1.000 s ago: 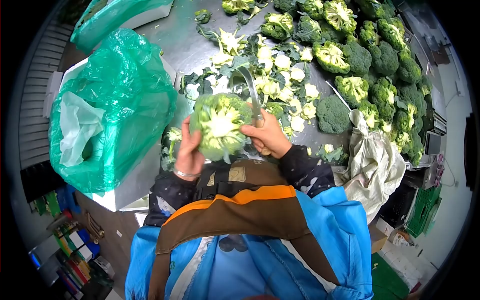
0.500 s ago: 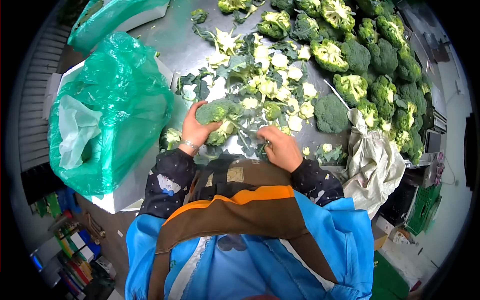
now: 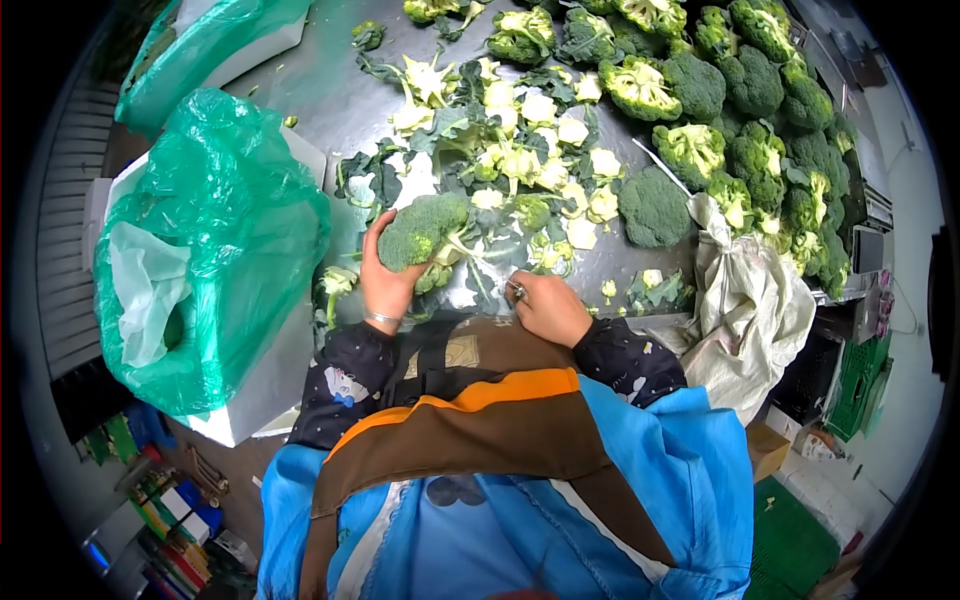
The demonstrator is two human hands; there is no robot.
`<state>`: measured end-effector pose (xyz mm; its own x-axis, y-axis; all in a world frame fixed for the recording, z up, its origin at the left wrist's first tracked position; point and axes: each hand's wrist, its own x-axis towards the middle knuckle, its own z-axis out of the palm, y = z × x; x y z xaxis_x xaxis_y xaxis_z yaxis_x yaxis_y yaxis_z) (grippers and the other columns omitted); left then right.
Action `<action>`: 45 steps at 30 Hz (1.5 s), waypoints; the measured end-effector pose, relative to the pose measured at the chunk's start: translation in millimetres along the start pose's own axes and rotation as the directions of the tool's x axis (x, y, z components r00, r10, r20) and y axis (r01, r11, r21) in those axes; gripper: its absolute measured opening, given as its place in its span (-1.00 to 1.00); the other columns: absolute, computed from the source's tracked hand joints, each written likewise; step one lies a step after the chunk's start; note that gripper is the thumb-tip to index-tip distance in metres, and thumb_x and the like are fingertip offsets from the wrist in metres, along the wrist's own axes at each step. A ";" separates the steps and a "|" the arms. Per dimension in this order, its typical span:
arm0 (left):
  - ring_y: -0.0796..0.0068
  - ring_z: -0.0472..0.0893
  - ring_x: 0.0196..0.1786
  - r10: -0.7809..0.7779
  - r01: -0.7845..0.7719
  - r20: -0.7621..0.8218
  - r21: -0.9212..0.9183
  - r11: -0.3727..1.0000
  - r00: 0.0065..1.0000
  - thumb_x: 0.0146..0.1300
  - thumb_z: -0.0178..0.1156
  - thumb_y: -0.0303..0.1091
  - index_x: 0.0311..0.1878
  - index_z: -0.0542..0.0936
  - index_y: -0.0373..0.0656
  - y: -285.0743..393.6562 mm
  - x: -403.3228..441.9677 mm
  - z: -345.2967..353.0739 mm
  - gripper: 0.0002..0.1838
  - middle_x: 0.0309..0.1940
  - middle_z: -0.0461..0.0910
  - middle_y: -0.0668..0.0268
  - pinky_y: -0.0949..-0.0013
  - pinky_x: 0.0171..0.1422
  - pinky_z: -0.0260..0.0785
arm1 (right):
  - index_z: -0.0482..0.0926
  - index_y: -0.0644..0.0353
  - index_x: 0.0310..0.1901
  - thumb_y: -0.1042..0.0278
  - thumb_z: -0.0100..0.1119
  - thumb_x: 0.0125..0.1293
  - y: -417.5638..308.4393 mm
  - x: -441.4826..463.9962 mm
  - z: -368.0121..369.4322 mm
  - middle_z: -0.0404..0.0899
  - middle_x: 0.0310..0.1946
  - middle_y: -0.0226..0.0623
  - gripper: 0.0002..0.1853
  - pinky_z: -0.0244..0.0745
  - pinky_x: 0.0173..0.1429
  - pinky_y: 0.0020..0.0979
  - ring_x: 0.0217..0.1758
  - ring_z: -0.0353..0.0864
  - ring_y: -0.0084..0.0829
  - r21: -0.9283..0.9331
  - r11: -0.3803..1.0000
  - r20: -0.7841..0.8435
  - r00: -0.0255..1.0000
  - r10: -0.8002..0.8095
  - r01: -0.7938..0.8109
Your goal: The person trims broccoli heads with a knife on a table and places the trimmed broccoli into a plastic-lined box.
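Note:
My left hand (image 3: 388, 275) is wrapped around a broccoli head (image 3: 425, 230), its green crown facing up and left and its pale stalk pointing right. Just right of the stalk, my right hand (image 3: 552, 308) is closed on a small metal tool (image 3: 517, 292); only a bit of it shows at the fingertips, so its kind is hidden. The right hand is apart from the broccoli. Beyond both hands, cut pale stalk pieces (image 3: 515, 165) and leaves lie scattered across the metal table (image 3: 330, 75).
At the left stands a white box (image 3: 240, 405) lined with a green plastic bag (image 3: 235, 200). A second green-lined box (image 3: 200, 50) is farther back. Many broccoli heads (image 3: 755, 80) are heaped at the right, near a crumpled woven sack (image 3: 745, 310).
My right hand has drawn slightly down and left, nearer my body. The broccoli head has been turned in my left hand, showing more of its crown. The view has shifted slightly.

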<state>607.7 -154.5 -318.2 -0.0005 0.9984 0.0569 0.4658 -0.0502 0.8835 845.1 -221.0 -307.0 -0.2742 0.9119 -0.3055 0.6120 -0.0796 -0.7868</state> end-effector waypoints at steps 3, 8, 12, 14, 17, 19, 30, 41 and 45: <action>0.38 0.49 0.12 -0.104 0.105 0.015 -0.158 0.982 0.994 -0.15 0.40 -0.59 0.20 0.37 -0.17 -3.6 -7.6 3.1 -0.26 0.11 0.45 0.21 0.38 0.24 0.31 | 0.51 0.38 -0.36 0.51 0.03 0.03 -3.7 9.4 11.2 0.55 -0.51 0.16 -0.85 0.49 -0.21 -0.02 -0.36 0.57 0.14 -0.258 0.961 -0.013 0.995 0.102 -0.102; 0.29 0.44 0.16 -0.039 0.038 -0.022 -0.058 0.998 0.999 -0.14 0.39 -0.58 0.20 0.35 -0.19 -6.8 -8.2 7.0 -0.27 0.10 0.42 0.18 0.34 0.29 0.24 | 0.50 0.36 -0.41 0.49 0.03 0.04 -19.0 12.0 -5.8 0.58 -0.47 0.11 -0.88 0.51 -0.21 -0.02 -0.34 0.61 0.08 -0.360 0.930 0.022 0.996 0.087 -0.073; 0.23 0.40 0.19 -0.036 0.032 -0.059 -0.070 0.997 0.998 -0.16 0.38 -0.57 0.18 0.37 -0.17 -11.7 -5.6 13.0 -0.28 0.08 0.39 0.16 0.30 0.32 0.19 | 0.51 0.32 -0.41 0.50 0.03 0.04 -20.9 20.2 -15.6 0.60 -0.45 0.03 -0.90 0.54 -0.22 -0.09 -0.32 0.64 0.01 -0.462 0.886 0.020 0.998 0.056 -0.041; 0.19 0.41 0.18 0.023 -0.022 -0.027 0.028 0.999 0.999 -0.17 0.38 -0.59 0.17 0.39 -0.15 -7.9 -7.2 9.0 -0.28 0.07 0.40 0.16 0.28 0.31 0.21 | 0.51 0.32 -0.40 0.50 0.03 0.05 -20.9 13.4 -14.8 0.61 -0.45 0.01 -0.90 0.54 -0.23 -0.10 -0.32 0.64 0.00 -0.478 0.878 0.011 0.999 0.038 -0.028; 0.16 0.42 0.16 0.040 -0.039 -0.015 0.068 0.997 0.999 -0.19 0.38 -0.59 0.17 0.39 -0.14 1.1 -15.0 14.8 -0.27 0.05 0.41 0.16 0.27 0.28 0.23 | 0.49 0.33 -0.38 0.50 0.03 0.06 -20.1 -1.1 -16.6 0.61 -0.46 0.01 -0.89 0.55 -0.23 -0.11 -0.32 0.65 0.00 -0.482 0.876 0.027 0.998 0.049 -0.030; 0.16 0.44 0.12 0.010 -0.009 -0.080 0.019 1.000 0.997 -0.21 0.41 -0.58 0.16 0.40 -0.15 -6.0 -15.5 21.1 -0.26 0.03 0.43 0.17 0.26 0.25 0.25 | 0.48 0.33 -0.36 0.51 0.03 0.05 -22.3 10.8 -17.0 0.61 -0.46 0.01 -0.89 0.56 -0.22 -0.12 -0.32 0.65 0.00 -0.504 0.860 0.026 0.994 0.110 -0.082; 0.22 0.47 0.09 -0.084 0.079 -0.167 -0.034 0.996 0.982 -0.08 0.41 -0.52 0.20 0.34 -0.24 -16.3 -31.7 31.2 -0.29 0.02 0.46 0.14 0.30 0.24 0.26 | 0.42 0.31 -0.21 0.58 0.03 0.03 10.8 17.7 43.3 0.58 -0.50 0.09 -0.77 0.52 -0.26 -0.04 -0.39 0.62 0.07 -0.315 0.930 -0.216 0.969 0.122 -0.188; 0.33 0.60 -0.06 -0.573 0.630 0.395 -0.720 0.292 0.718 0.19 0.26 -0.44 0.19 0.32 -0.20 22.1 -35.2 -33.7 -0.49 -0.04 0.54 0.21 0.32 -0.12 0.55 | 0.36 0.23 0.19 0.36 0.14 0.27 -30.8 26.2 -20.6 0.56 -0.57 -0.36 -0.55 0.17 -0.75 -0.58 -0.83 0.24 -0.68 0.815 0.572 -0.031 0.980 0.199 -0.090; 0.26 0.54 0.07 -0.238 0.477 0.414 -0.791 0.383 0.879 0.16 0.27 -0.47 0.27 0.25 -0.18 44.5 -28.9 -29.7 -0.38 0.05 0.48 0.15 0.23 0.07 0.50 | 0.09 -0.01 0.40 0.18 0.04 0.40 -43.2 15.2 -21.6 0.31 -0.53 -0.51 -0.41 0.23 -0.65 -0.54 -0.74 0.17 -0.64 0.951 0.272 0.176 0.980 -0.091 -0.145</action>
<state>602.1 -186.4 -266.7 0.2555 0.9002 -0.3526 -0.5219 0.4354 0.7335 830.5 -195.0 -266.0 -0.4551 0.8303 -0.3217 -0.4992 -0.5371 -0.6800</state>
